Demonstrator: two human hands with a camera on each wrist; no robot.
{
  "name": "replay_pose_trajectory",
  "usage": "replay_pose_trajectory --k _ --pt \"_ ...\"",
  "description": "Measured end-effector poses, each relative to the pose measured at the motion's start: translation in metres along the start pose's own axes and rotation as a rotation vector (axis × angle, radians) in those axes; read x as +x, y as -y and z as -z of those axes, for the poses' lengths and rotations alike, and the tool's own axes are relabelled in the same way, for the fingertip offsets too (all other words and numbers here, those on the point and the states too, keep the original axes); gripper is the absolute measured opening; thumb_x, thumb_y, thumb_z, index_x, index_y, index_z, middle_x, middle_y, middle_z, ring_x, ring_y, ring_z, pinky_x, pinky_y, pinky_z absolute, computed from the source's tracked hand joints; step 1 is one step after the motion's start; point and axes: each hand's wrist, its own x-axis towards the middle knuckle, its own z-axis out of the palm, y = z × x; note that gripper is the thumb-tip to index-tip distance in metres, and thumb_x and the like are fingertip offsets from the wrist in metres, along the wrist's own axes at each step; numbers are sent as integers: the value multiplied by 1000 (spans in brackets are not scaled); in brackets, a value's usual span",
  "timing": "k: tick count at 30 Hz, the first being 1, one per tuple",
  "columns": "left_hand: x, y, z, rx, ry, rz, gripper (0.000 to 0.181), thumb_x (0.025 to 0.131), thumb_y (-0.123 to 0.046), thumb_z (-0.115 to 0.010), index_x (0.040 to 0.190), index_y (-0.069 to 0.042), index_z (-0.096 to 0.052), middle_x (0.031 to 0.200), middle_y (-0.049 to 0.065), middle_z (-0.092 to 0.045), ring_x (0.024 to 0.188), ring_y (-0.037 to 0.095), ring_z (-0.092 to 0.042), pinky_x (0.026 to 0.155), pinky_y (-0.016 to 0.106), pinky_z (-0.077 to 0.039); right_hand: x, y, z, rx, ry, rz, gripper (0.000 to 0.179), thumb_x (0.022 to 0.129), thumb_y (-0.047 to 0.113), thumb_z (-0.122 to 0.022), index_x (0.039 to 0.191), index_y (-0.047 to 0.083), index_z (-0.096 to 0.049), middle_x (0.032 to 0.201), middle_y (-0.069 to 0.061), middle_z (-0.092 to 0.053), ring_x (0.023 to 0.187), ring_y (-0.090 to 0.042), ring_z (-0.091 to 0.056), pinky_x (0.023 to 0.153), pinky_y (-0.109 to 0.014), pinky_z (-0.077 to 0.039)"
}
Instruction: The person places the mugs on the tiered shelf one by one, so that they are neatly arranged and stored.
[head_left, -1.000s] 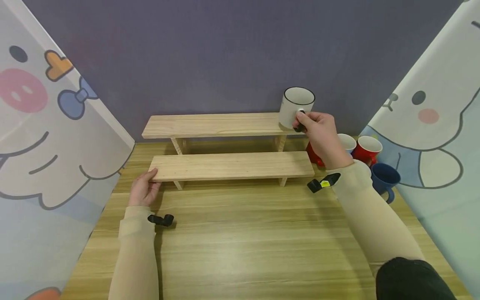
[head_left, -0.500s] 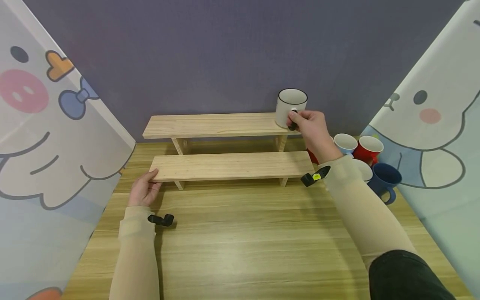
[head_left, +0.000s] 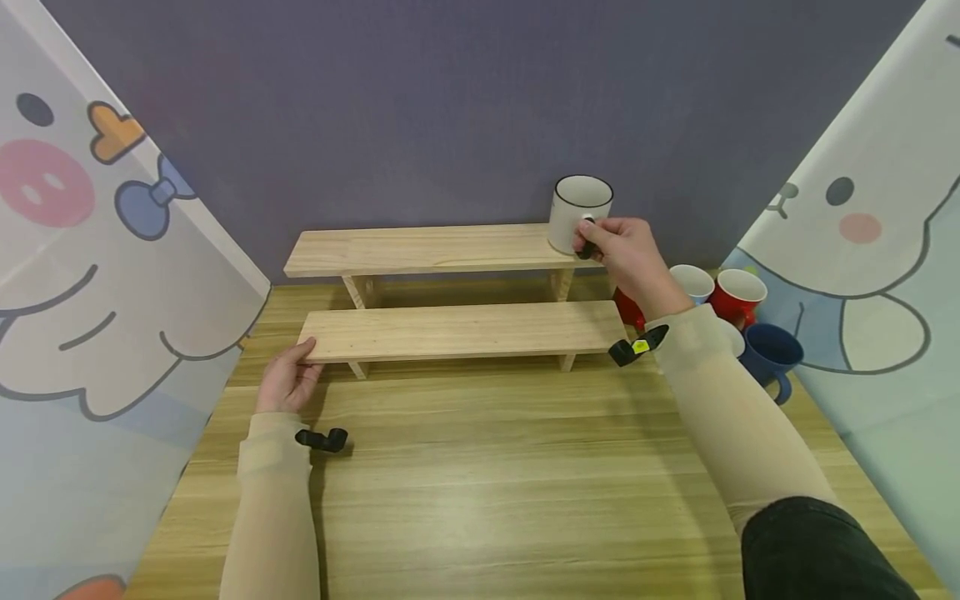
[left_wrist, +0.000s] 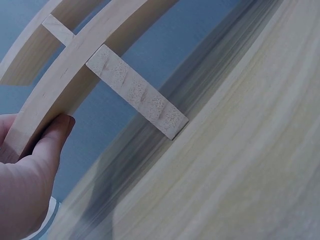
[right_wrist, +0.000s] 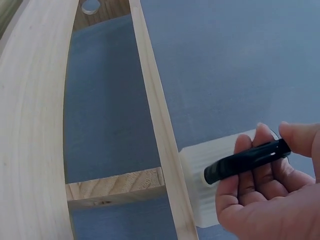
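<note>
White mug [head_left: 573,212]: standing upright on the upper board [head_left: 420,250] of the wooden shelf [head_left: 465,331], at its right end, its black handle [right_wrist: 245,162] pointing frontward.
Surface [head_left: 450,483]: spreading in front of the shelf and running on beneath it, showing pale, streaky grain; a soft patch of light is gleaming there.
Back wall [head_left: 420,108]: rising plain and blue-grey behind the shelf.
Side panels: flanking the shelf; the left panel [head_left: 67,308] is showing a pink-snouted cartoon, the right panel [head_left: 877,275] a pink-cheeked one.
Boards: two, the upper one sitting farther back than the lower board [head_left: 525,325].
Mugs: six showing, one standing on the shelf and five right of it: two red mugs [head_left: 724,310], one light blue mug [head_left: 693,283], one dark blue mug [head_left: 767,354], and one pale-rimmed mug [head_left: 733,337] mostly hiding behind the right sleeve [head_left: 742,417].
Wrist cameras [head_left: 336,439]: two, one riding on each wrist.
Right hand [head_left: 628,254]: pinching the handle, fingers closing narrowly on it.
Left hand [head_left: 288,379]: gripping the shelf, fingers and thumb holding the lower board's left end.
</note>
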Motion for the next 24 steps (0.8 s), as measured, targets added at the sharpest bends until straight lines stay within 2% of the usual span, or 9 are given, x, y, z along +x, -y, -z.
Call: replay_pose_trajectory --k 5,8,11,14,17,24 --pt "0 0 0 -15 5 7 60 101 10 -55 152 -2 -25 116 15 -60 117 19 -60 104 28 -45 0 0 3 -41 8 -13 43 100 34 -67 106 -8 -69 95 -11 -67 94 -25 -55 96 -42 -48" --pt "0 0 1 -26 15 15 57 101 10 -54 150 -1 -27 113 16 -62 115 20 -62 105 29 -45 -3 0 6 -85 3 -19 49 99 39 -68 112 -8 -69 107 -12 -66 104 -24 -56 104 -43 -47" --pt "0 0 2 -32 19 23 60 102 10 -53 153 -3 -24 113 17 -62 116 20 -61 105 29 -45 -10 -2 11 -141 -17 6 56 98 44 -68 124 -5 -68 122 -12 -63 114 -24 -57 106 -44 -48" --pt "0 1 1 -28 20 23 64 102 10 -52 156 -3 -20 113 16 -62 116 20 -61 106 29 -44 -22 -5 19 -203 -52 52 60 97 48 -68 129 -2 -66 125 -13 -63 116 -25 -59 104 -41 -50" --pt "0 2 0 -22 21 18 65 102 10 -53 156 -4 -19 115 15 -61 117 19 -61 106 28 -44 -36 -6 27 -234 -72 87 61 98 51 -66 126 -3 -67 120 -15 -66 111 -25 -62 104 -39 -50" --pt "0 1 2 -36 26 17 71 102 10 -53 159 -6 -14 117 15 -61 127 19 -53 106 29 -44 -75 -11 47 -343 -115 87 59 99 54 -61 132 5 -65 122 -13 -68 109 -22 -61 105 -42 -49"
